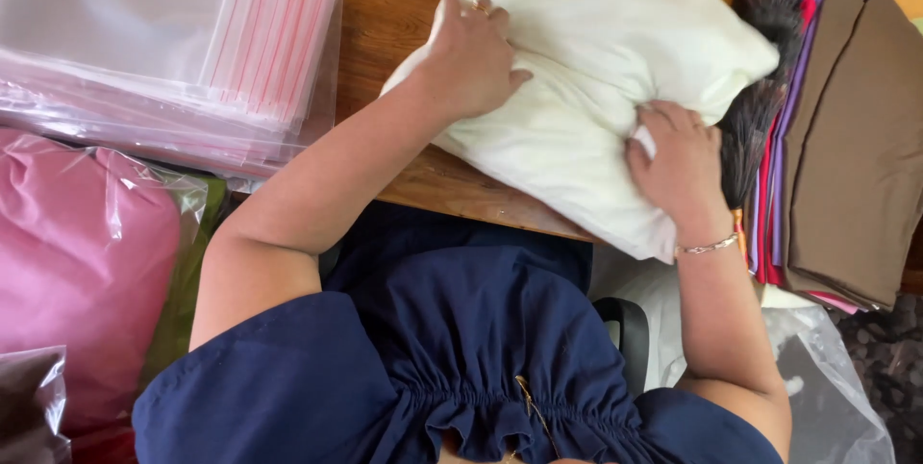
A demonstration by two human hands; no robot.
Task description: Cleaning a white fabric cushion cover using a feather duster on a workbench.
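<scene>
At the far left lies a pink cushion in a clear plastic bag (82, 252), and above it a stack of clear zip bags with red strips (183, 31) rests on the wooden table (385, 2). The left hand (471, 60) lies flat on the cream pillow (596, 50), palm down, with the fingers bent a little and close together, the thumb pointing to the right; it presses the upper left part of the pillow and grips nothing. The pillow lies across the table edge, under both hands and just in front of the person. The right hand (678, 166) is at the pillow's lower right edge, fingers curled, pinching a fold of the cream cloth. Just beside this hand is a dark feather duster (760, 89), and further right a pile of folded cloths (856, 147), brown, purple and red.
</scene>
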